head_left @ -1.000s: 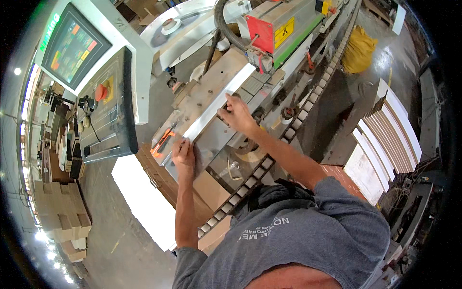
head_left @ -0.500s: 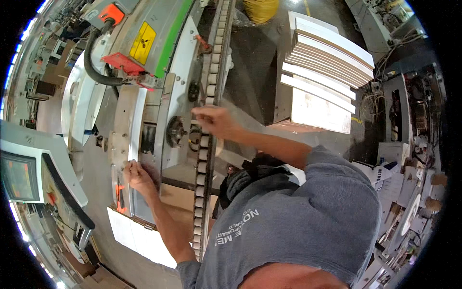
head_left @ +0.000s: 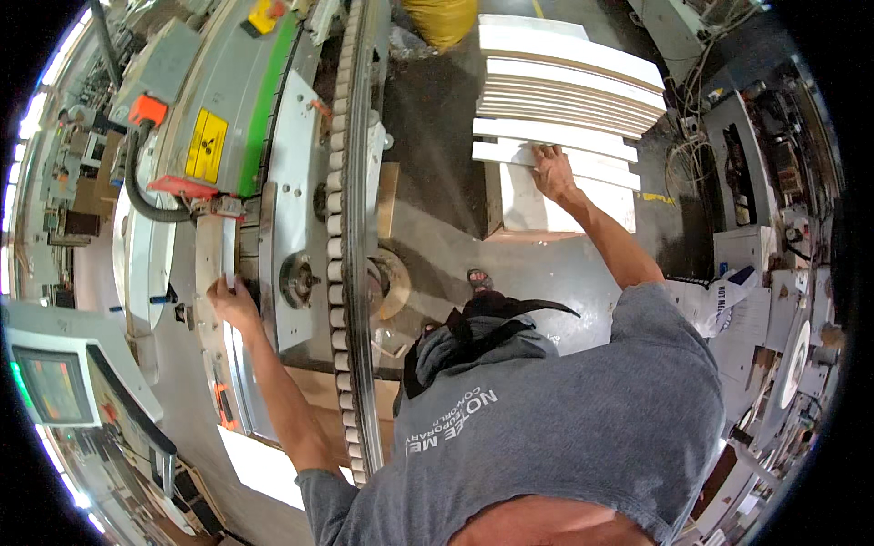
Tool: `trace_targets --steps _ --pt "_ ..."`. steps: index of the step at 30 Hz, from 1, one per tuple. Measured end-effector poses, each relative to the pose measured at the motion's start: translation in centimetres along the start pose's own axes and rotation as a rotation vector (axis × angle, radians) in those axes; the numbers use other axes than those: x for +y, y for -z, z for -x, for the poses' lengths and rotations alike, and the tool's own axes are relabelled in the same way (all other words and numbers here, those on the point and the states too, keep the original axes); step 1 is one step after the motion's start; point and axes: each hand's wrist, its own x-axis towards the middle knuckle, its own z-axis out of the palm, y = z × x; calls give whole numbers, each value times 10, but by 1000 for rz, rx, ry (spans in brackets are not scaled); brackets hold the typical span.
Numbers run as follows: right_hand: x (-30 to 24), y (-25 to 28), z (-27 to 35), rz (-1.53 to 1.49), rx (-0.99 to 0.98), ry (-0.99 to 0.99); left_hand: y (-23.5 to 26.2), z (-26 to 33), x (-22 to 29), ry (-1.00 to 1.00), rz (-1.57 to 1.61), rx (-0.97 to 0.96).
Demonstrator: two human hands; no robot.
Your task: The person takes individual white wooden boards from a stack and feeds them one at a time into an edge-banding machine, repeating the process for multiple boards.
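Note:
My left hand [head_left: 235,304] is at the side of the grey-green machine [head_left: 223,118], fingers closed on the near end of a narrow white strip [head_left: 229,250] that lies along the machine's edge. On the right, my right hand [head_left: 553,175] reaches out over a stack of white boards [head_left: 564,68]. Its fingers are somewhat apart and rest across the nearest white board [head_left: 501,153], touching it; the thumb is hard to make out. That board lies on the stack's near side, slightly separated from the others.
A roller chain conveyor [head_left: 337,273] runs lengthwise between my arms. A control panel with a screen [head_left: 55,387] stands at the left. An orange-handled tool [head_left: 224,408] lies below my left hand. Loose cables [head_left: 687,164] hang beyond the stack, and a yellow bag [head_left: 442,23] is at the far end.
My right hand has swung from beside the conveyor over to the board stack on the right. My left hand has moved a little farther along the machine with the white strip.

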Motion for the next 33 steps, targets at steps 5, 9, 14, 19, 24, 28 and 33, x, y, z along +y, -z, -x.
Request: trace_targets --steps 5,9,14,19,24,28,33 --pt "57 -15 12 -62 188 99 -22 17 161 -161 -75 -94" --pt "-2 44 20 -324 31 259 8 44 247 -240 -143 -181" --pt "-126 156 66 -490 -7 706 10 58 319 -525 93 -374" --pt "-242 192 83 -471 -153 1087 60 60 310 -464 -9 -624" --pt "-347 181 94 -486 -134 1449 141 107 247 -202 -80 -452" --pt "-426 159 121 -680 53 1507 189 146 200 -71 -133 -185" --pt "-472 154 151 -1094 -151 1311 227 190 138 156 -290 12"
